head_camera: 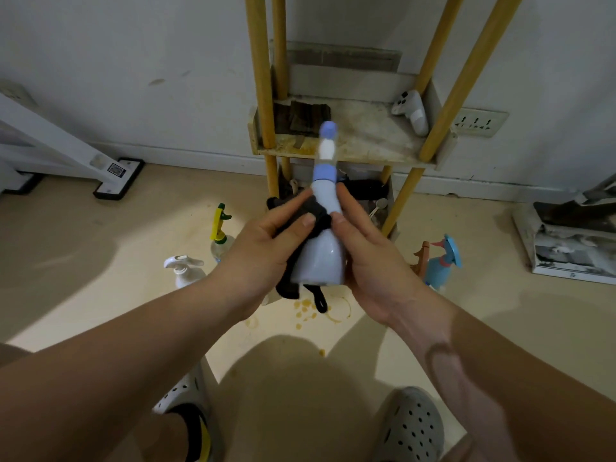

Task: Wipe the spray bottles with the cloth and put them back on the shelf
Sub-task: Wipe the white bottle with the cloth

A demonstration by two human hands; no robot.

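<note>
Single head-worn wide-angle view, tilted forward-down toward shelf (pixel 366 145) against wall (pixel 133 61); close range; edges apparently warped.

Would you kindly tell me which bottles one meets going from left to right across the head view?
White pump bottle → yellow-green spray bottle → pale bottle, gripped by the right hand with the left hand holding the dark cloth against it → blue spray bottle.

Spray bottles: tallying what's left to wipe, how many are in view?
4: lavender bottle held, white and yellow on floor left, blue floor right; another may hide behind it.
</note>
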